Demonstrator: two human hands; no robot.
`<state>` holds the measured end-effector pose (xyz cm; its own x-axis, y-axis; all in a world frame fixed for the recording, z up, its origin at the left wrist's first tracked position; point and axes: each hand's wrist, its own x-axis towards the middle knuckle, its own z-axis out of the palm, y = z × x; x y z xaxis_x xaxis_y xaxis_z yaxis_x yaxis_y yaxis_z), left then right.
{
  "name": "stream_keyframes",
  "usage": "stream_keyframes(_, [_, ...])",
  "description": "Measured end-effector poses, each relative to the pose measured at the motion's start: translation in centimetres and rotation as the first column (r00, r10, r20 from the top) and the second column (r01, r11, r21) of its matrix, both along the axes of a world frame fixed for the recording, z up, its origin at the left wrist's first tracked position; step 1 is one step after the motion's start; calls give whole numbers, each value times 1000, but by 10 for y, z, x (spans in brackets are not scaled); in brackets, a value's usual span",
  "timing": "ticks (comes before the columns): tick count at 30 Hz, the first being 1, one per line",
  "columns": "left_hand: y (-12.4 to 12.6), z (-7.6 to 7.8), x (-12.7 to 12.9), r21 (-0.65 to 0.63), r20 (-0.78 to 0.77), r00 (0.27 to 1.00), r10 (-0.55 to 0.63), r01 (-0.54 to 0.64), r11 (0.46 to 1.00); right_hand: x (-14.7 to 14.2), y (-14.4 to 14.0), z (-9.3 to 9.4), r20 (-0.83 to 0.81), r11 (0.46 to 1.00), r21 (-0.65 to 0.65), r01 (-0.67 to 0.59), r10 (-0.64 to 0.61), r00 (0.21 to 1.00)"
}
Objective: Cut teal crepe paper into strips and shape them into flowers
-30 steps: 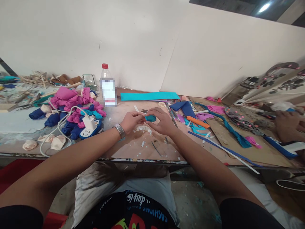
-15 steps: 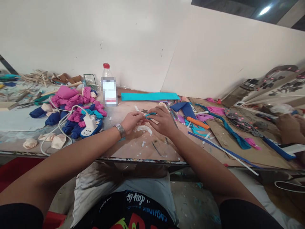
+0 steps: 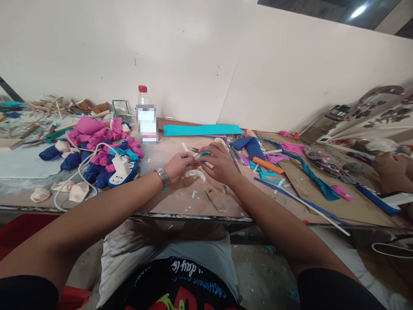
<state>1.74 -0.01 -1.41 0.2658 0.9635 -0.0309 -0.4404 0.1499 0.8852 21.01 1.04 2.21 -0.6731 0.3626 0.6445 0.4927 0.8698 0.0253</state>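
My left hand (image 3: 179, 166) and my right hand (image 3: 220, 163) meet above the middle of the table. Between their fingertips is a small strip of turquoise cloth (image 3: 204, 155), curved and partly hidden by the fingers. The left thumb and forefinger pinch its left end. My right fingers are bent over the other side of it. A silver watch (image 3: 161, 177) is on the left wrist. Below the hands, a whitish smear (image 3: 195, 175) marks the tabletop. A flat turquoise strip (image 3: 203, 130) lies behind them, along the wall.
A red-capped bottle (image 3: 144, 122) stands behind a heap of pink and blue cloth bundles (image 3: 97, 142), with a charger in a power strip (image 3: 124, 176). To the right lie an orange-handled cutter (image 3: 267, 165), cloth scraps, and a long white strip (image 3: 318, 210). Another person's hands (image 3: 392, 172) are at far right.
Both hands stay in nearly the same place. The turquoise cloth between the fingers has shifted slightly in shape. The view has moved a little.
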Motion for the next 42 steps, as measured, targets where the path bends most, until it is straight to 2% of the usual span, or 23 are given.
stream_keyframes(8, [0, 2, -3, 87, -78, 995, 58, -51, 995, 1, 3, -3, -52, 999, -42, 17, -20, 998])
stream_keyframes(13, [2, 1, -4, 131, -71, 995, 68, -58, 990, 0, 2, -5, -107, 995, -75, 65, -73, 992])
stream_keyframes(21, [3, 2, -5, 74, -68, 997, 36, -31, 997, -3, 0, -4, -211, 989, -106, 99, -119, 970])
stream_keyframes(25, [4, -1, -4, 61, -89, 996, 25, -19, 998, -3, 1, -4, -266, 980, -191, 48, -99, 959])
stream_keyframes(29, [4, -3, -4, 119, -146, 989, 30, -13, 993, -3, 1, -4, -233, 949, -306, -77, 3, 972])
stream_keyframes(32, [4, -2, -6, 177, -215, 975, 52, -13, 984, -3, 2, -5, -238, 917, -381, -120, 28, 971])
stream_keyframes(37, [4, 0, -8, 285, -353, 931, 88, 18, 958, -3, 5, -10, -291, 880, -464, -103, -41, 956])
stream_keyframes(42, [0, 3, -7, 311, -336, 937, 99, 11, 950, -3, 10, -14, -360, 858, -505, -95, -109, 926])
